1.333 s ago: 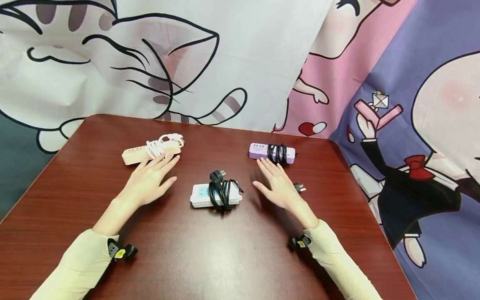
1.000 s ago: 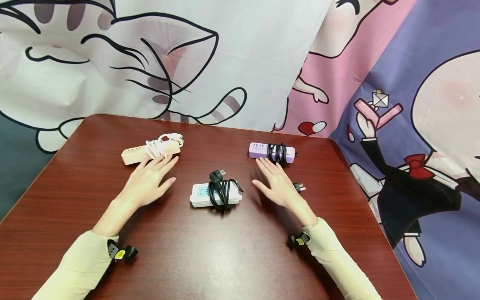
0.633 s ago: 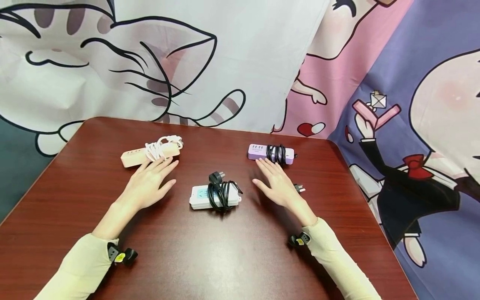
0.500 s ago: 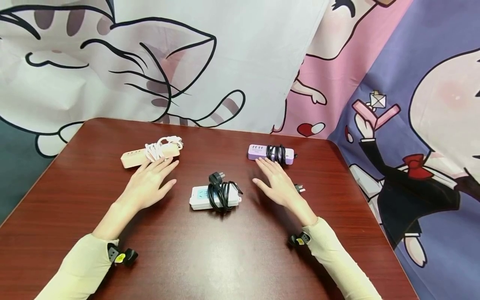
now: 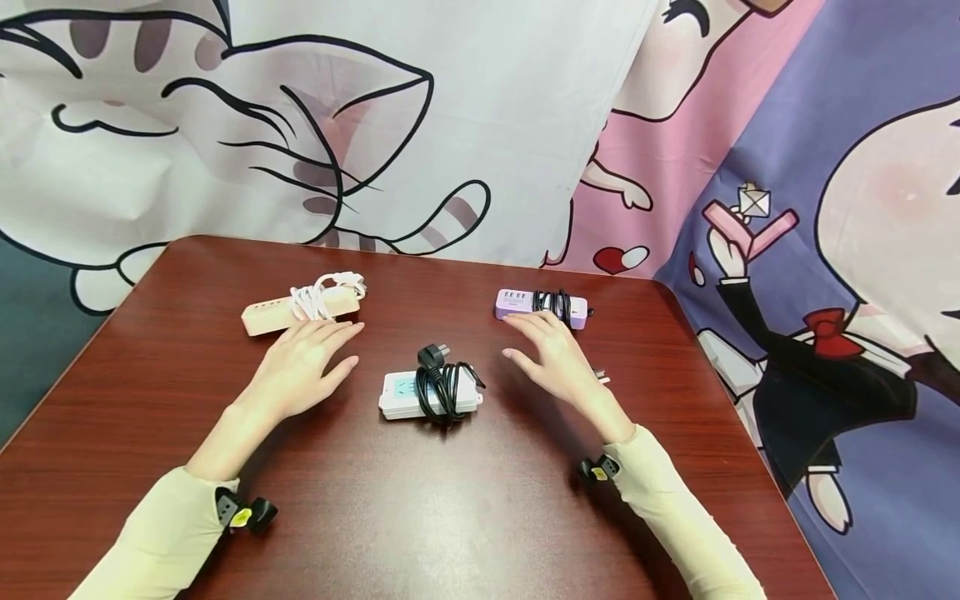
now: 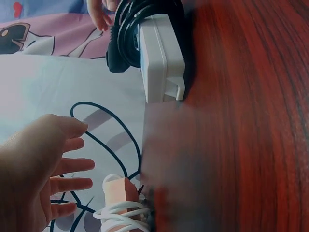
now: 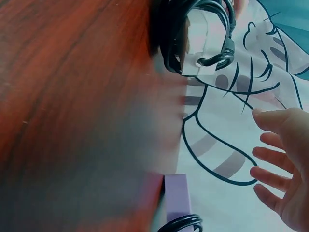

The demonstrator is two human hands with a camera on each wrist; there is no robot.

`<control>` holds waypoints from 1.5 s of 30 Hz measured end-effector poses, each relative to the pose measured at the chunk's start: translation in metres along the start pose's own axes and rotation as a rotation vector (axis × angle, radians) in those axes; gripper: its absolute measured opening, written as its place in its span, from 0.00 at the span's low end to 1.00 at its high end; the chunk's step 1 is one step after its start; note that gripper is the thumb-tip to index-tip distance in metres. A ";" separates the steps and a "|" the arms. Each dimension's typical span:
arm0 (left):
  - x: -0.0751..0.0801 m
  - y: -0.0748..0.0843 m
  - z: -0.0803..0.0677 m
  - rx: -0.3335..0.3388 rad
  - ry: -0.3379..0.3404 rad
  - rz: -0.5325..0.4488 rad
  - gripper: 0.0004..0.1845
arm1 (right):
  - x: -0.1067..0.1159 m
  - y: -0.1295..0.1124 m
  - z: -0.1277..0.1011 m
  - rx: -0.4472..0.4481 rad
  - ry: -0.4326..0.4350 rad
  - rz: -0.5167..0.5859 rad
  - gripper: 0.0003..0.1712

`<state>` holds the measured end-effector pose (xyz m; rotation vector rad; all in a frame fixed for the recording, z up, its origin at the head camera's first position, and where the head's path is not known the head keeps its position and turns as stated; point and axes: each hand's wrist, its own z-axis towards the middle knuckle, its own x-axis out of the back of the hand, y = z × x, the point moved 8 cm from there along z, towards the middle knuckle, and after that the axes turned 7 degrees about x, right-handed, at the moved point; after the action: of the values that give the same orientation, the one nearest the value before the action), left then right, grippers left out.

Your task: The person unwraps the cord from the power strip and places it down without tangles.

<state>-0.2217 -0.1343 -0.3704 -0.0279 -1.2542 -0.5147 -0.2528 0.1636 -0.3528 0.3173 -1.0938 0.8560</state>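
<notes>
Left hand [image 5: 303,367] flat over the desk [image 5: 420,517], fingers straight and spread, holding nothing; fingertips just short of the pink power strip [image 5: 300,307], which lies at the far left with its white cable [image 5: 324,292] wound round the right end; left wrist view shows the same hand [image 6: 34,179] released, fingers apart, with the pink strip [image 6: 118,193] and white coil [image 6: 123,217] just beyond the fingertips; cannot tell whether they touch it.

Right hand [image 5: 558,362] also released, fingers slightly bent and lifted, holding nothing; fingertips reach right up to the near edge of the purple power strip [image 5: 540,305], contact not resolvable; black cable [image 5: 553,302] wrapped round the strip's middle; its black plug [image 5: 602,377] lies on the desk just right of the hand, partly hidden by it; right wrist view: hand [image 7: 285,169] relaxed and spread, purple strip [image 7: 176,198] at the bottom edge, blurred.

White power strip [image 5: 427,393] sits between the two hands, clear of both, black cable [image 5: 442,385] looped round its right half with the plug pointing away; same strip visible in left wrist view [image 6: 161,58].

Both forearms in cream sleeves [image 5: 165,533]; cartoon-print cloth [image 5: 480,125] hangs behind the desk.
</notes>
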 end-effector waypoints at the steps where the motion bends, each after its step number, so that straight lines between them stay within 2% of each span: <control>1: 0.000 0.001 0.000 -0.001 0.004 -0.006 0.24 | 0.001 -0.001 0.002 0.010 0.003 0.000 0.28; 9: -0.003 0.010 0.001 -0.016 -0.013 -0.036 0.23 | 0.004 -0.007 0.017 0.082 -0.011 -0.015 0.28; 15: -0.006 0.015 0.002 -0.015 -0.040 -0.053 0.23 | 0.003 -0.017 0.027 0.182 -0.028 -0.005 0.25; 25: -0.010 0.025 0.003 -0.056 -0.045 -0.066 0.26 | 0.005 -0.040 0.044 0.335 -0.024 0.005 0.22; 38: -0.017 0.033 0.005 -0.045 -0.106 -0.078 0.32 | -0.004 -0.058 0.053 0.408 -0.084 0.039 0.22; 45: -0.026 0.037 0.004 -0.042 -0.162 -0.092 0.36 | -0.012 -0.067 0.053 0.462 -0.101 0.025 0.21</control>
<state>-0.2168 -0.0912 -0.3832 -0.0476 -1.4074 -0.6283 -0.2396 0.0817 -0.3272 0.7383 -0.9852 1.1227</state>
